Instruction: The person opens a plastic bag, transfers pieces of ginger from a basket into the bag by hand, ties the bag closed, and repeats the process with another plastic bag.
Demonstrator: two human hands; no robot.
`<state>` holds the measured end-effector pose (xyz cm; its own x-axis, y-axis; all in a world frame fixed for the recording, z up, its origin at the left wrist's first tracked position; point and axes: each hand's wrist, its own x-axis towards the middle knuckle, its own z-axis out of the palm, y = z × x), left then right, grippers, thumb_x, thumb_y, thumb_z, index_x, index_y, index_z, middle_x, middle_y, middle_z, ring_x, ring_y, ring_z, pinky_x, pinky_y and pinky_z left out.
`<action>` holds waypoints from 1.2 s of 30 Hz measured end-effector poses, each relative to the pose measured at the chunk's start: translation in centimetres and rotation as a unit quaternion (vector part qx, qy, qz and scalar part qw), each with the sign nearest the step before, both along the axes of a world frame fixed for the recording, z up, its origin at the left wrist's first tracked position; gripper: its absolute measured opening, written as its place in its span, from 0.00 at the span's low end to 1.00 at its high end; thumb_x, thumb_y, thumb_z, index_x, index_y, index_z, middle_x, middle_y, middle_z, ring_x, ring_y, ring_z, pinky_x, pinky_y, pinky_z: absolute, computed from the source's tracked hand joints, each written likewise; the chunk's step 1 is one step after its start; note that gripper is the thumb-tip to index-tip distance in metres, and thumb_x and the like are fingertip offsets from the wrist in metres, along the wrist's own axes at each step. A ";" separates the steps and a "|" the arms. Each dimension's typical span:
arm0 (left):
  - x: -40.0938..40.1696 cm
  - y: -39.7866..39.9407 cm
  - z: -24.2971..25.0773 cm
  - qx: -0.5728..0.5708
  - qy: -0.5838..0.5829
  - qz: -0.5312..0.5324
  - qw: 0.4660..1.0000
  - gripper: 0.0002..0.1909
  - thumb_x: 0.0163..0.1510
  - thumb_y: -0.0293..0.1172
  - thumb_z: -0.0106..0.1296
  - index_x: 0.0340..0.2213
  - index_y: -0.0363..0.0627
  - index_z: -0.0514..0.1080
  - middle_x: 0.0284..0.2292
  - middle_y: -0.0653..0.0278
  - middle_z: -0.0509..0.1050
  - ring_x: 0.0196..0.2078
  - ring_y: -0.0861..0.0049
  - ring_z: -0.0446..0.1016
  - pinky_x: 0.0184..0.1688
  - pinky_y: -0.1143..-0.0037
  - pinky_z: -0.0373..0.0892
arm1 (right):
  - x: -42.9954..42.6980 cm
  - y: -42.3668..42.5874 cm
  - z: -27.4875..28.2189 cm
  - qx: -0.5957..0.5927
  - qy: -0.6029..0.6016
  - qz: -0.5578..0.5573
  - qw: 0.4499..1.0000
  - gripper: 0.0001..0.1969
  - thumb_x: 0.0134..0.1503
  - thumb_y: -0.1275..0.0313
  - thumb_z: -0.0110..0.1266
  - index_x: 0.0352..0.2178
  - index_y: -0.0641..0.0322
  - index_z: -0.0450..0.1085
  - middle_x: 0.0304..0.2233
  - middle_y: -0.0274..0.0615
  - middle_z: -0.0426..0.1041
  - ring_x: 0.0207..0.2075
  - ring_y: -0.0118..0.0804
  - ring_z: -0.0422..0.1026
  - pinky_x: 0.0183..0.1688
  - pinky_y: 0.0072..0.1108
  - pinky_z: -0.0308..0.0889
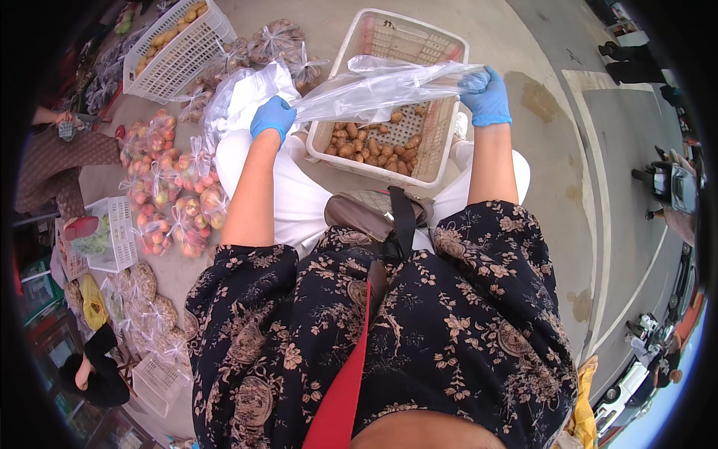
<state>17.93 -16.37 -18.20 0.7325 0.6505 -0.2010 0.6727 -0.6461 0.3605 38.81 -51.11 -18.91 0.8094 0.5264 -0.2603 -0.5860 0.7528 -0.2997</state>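
My left hand (273,118), in a blue glove, grips one end of a clear plastic bag (381,84). The other end is in my right hand (486,98), gloved the same way. Stretched between them, the bag hangs flat above a white plastic crate (443,163). Inside that crate lie small brown tubers (373,149), gathered mostly toward the side near me. A stack of plastic bags (252,92) rests over my left thigh, beside my left hand.
Bags of reddish fruit (168,185) cover the ground at left. Beyond them stand a crate of yellowish produce (182,47) and a crate with greens (118,236). Tied bags of tubers (277,42) lie left of the main crate. People sit at left; a road with vehicles (670,182) runs at right.
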 end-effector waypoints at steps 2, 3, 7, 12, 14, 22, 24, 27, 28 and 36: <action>0.2 1.2 1.1 -0.061 0.088 -0.103 0.989 0.31 0.37 0.45 0.56 0.43 0.45 0.64 0.41 0.51 0.68 0.45 0.62 0.66 0.45 0.72 0.62 | -1.1 3.8 5.2 -0.202 -0.127 -0.047 0.970 0.17 0.55 0.62 0.39 0.14 0.53 0.52 0.09 0.28 0.51 0.09 0.22 0.49 0.12 0.15 0.46; 0.2 0.5 2.8 -0.138 0.005 -0.138 0.981 0.39 0.35 0.47 0.58 0.48 0.42 0.58 0.46 0.50 0.62 0.50 0.61 0.60 0.49 0.71 0.57 | -2.1 5.5 7.4 -0.346 -0.160 -0.112 0.918 0.18 0.55 0.60 0.40 0.13 0.54 0.53 0.09 0.27 0.50 0.10 0.22 0.48 0.12 0.16 0.42; 2.8 -4.6 8.3 -0.205 -0.307 -0.254 0.894 0.52 0.31 0.48 0.62 0.54 0.42 0.47 0.53 0.48 0.51 0.57 0.59 0.48 0.56 0.68 0.48 | -2.5 11.3 8.0 -0.445 -0.448 -0.179 0.754 0.11 0.48 0.66 0.54 0.31 0.62 0.70 0.25 0.37 0.69 0.28 0.21 0.62 0.32 0.17 0.61; 3.7 -4.1 9.9 0.158 -0.124 -0.184 0.962 0.21 0.44 0.45 0.48 0.42 0.57 0.66 0.37 0.54 0.70 0.40 0.56 0.67 0.42 0.69 0.64 | -9.2 14.8 13.4 -0.398 -0.599 0.039 0.693 0.11 0.48 0.65 0.51 0.24 0.63 0.68 0.21 0.37 0.70 0.24 0.27 0.68 0.29 0.21 0.63; 2.3 1.5 7.4 0.124 -0.168 -0.107 0.972 0.15 0.48 0.40 0.43 0.39 0.56 0.67 0.36 0.56 0.71 0.38 0.57 0.69 0.39 0.67 0.65 | -8.3 13.2 12.7 -0.548 -0.721 -0.052 0.421 0.08 0.46 0.68 0.49 0.22 0.62 0.68 0.20 0.45 0.70 0.24 0.36 0.71 0.26 0.27 0.65; 0.2 7.0 8.9 -0.601 -0.321 0.124 0.721 0.14 0.50 0.25 0.40 0.40 0.35 0.64 0.36 0.60 0.69 0.34 0.76 0.69 0.38 0.78 0.65 | 0.6 9.2 4.5 -0.719 -0.660 -0.101 0.193 0.08 0.48 0.76 0.40 0.27 0.59 0.67 0.20 0.47 0.71 0.20 0.45 0.71 0.22 0.31 0.66; -0.5 7.4 8.5 -0.594 -0.331 0.136 0.721 0.13 0.50 0.26 0.41 0.39 0.36 0.65 0.35 0.60 0.70 0.34 0.75 0.69 0.37 0.77 0.66 | 1.2 10.4 5.5 -0.739 -0.632 -0.117 0.200 0.08 0.48 0.75 0.40 0.27 0.58 0.67 0.21 0.47 0.71 0.22 0.44 0.71 0.24 0.31 0.66; -0.5 9.6 7.6 -0.563 -0.382 0.157 0.716 0.12 0.50 0.29 0.43 0.36 0.37 0.67 0.31 0.63 0.71 0.31 0.75 0.70 0.35 0.76 0.67 | 3.2 11.2 5.8 -0.717 -0.632 -0.193 0.222 0.07 0.47 0.73 0.42 0.28 0.57 0.68 0.22 0.46 0.71 0.24 0.44 0.71 0.26 0.31 0.66; -0.1 9.7 6.7 -0.558 -0.394 0.165 0.712 0.11 0.50 0.29 0.44 0.35 0.38 0.68 0.29 0.64 0.71 0.30 0.74 0.70 0.35 0.76 0.68 | 3.8 10.8 5.4 -0.677 -0.655 -0.237 0.238 0.07 0.47 0.73 0.44 0.29 0.56 0.68 0.22 0.45 0.71 0.25 0.44 0.71 0.28 0.31 0.66; -4.2 13.3 3.9 -0.612 -0.508 0.181 0.579 0.07 0.50 0.30 0.44 0.30 0.41 0.70 0.26 0.67 0.71 0.30 0.75 0.69 0.35 0.75 0.67 | 5.2 5.7 -6.1 -0.644 -0.400 0.197 0.622 0.41 0.40 0.51 0.57 0.52 0.59 0.51 0.51 0.49 0.56 0.53 0.44 0.55 0.51 0.33 0.57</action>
<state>13.72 -3.06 -14.28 0.7374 0.6243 -0.2578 -0.2769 0.6275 0.7278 43.96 -45.43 -25.05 0.8253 0.4967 -0.2687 0.0749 -0.5679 -0.8197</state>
